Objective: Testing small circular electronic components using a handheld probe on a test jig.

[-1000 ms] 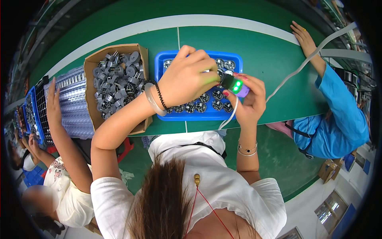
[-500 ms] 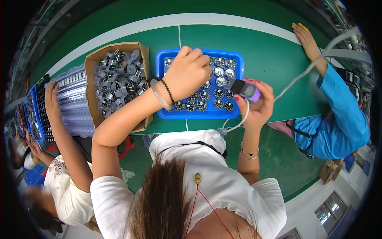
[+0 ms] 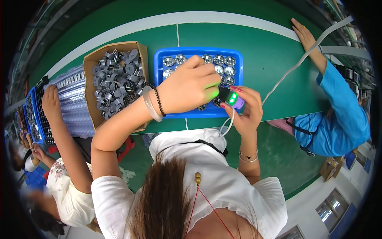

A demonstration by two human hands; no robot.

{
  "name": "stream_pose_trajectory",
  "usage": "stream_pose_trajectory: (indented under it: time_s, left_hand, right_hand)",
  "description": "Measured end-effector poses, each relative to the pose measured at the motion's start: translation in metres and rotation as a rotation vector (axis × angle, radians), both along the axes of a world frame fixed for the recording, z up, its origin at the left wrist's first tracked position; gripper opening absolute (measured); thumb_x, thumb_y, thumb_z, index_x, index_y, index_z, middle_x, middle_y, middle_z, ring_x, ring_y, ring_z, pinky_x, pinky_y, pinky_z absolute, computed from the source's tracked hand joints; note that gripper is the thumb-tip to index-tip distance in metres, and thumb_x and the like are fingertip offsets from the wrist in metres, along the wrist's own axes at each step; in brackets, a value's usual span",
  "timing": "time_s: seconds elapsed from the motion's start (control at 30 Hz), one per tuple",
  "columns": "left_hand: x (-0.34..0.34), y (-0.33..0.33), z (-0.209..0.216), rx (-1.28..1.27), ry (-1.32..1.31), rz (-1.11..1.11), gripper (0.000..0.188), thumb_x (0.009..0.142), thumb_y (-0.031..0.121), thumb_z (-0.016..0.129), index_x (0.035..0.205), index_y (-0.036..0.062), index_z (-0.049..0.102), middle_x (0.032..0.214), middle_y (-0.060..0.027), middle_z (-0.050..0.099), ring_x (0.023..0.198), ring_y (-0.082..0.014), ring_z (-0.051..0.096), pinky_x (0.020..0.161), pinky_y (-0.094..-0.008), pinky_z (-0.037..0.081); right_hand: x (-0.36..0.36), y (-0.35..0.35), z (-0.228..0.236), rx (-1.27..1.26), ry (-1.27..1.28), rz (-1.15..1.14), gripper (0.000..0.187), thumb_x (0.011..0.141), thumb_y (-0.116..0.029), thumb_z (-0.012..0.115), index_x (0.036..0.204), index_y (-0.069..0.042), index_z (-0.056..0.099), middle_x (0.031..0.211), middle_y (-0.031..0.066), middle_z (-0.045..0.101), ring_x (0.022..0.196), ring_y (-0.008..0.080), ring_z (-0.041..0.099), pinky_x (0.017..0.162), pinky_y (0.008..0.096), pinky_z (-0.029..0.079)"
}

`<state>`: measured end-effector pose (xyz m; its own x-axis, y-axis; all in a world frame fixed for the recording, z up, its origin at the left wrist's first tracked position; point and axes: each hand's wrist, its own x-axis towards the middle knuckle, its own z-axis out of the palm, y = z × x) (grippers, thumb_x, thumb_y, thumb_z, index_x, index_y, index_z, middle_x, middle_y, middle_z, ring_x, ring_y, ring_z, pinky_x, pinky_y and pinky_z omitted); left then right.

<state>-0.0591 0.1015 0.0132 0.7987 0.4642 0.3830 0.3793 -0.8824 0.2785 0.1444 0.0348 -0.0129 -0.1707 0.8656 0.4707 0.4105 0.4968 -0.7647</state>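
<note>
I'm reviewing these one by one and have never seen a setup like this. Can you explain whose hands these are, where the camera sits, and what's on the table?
There is no machine arm here: a person works bare-handed. One wide fisheye camera on their head looks down, so straight edges bend.

On the green table sits a blue tray of shiny round parts. To its left is a cardboard box of grey parts.

The right hand holds a purple-and-black device with green lights lit. The left hand is over the tray, by the device's dark end; its fingertips are hidden, so I can't tell what it holds.

The hand at far left and the blue sleeve at right belong to other people.
</note>
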Motion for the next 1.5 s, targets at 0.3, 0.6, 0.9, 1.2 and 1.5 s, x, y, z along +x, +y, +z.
stream_pose_trajectory:
  time_s: [0.3,0.6,0.9,1.2,1.5]
  left_hand:
    - [-0.001,0.001,-0.001,-0.127,-0.029,0.069,0.013,0.065,0.018,0.072,0.070,0.0118,0.061,0.078,0.0017,0.052,0.082,-0.0171,0.050,0.078,-0.0336,0.036]
    - [0.007,0.001,-0.031,0.076,0.115,0.174,0.010,0.063,0.020,0.066,0.061,0.0113,0.062,0.074,0.0008,0.054,0.084,-0.0166,0.049,0.077,-0.0310,0.036]
    - [-0.003,-0.011,-0.002,-0.132,0.080,0.015,0.023,0.060,0.027,0.074,0.071,0.0107,0.061,0.078,-0.0009,0.048,0.083,-0.0180,0.048,0.077,-0.0329,0.037]
    - [0.002,-0.019,-0.006,0.002,0.029,-0.026,0.009,0.064,0.017,0.063,0.070,0.0117,0.059,0.075,0.0002,0.047,0.079,-0.0166,0.050,0.076,-0.0308,0.037]
    - [0.002,-0.019,-0.006,-0.066,-0.047,0.040,0.012,0.063,0.018,0.067,0.064,0.0108,0.057,0.074,-0.0001,0.048,0.078,-0.0168,0.049,0.076,-0.0322,0.037]
  right_hand:
    - [0.006,-0.004,-0.003,0.013,0.120,-0.048,0.056,0.066,-0.004,0.080,0.113,-0.001,0.051,0.106,0.0144,0.055,0.098,0.0266,0.059,0.083,0.0356,0.051]
    - [0.015,-0.010,-0.002,0.000,0.174,-0.077,0.054,0.069,-0.007,0.080,0.114,-0.001,0.049,0.106,0.0145,0.054,0.096,0.0266,0.059,0.083,0.0374,0.052]
    - [0.013,-0.016,-0.001,-0.031,0.096,0.041,0.053,0.066,-0.005,0.081,0.111,-0.001,0.053,0.104,0.0146,0.056,0.095,0.0278,0.060,0.080,0.0358,0.051]
    - [0.008,-0.015,-0.002,-0.023,0.013,0.060,0.054,0.061,-0.002,0.082,0.108,-0.002,0.056,0.102,0.0134,0.057,0.094,0.0283,0.060,0.079,0.0356,0.051]
    - [0.009,-0.016,-0.001,-0.032,0.041,0.007,0.051,0.066,-0.005,0.081,0.109,-0.002,0.054,0.103,0.0143,0.056,0.095,0.0277,0.060,0.081,0.0362,0.052]
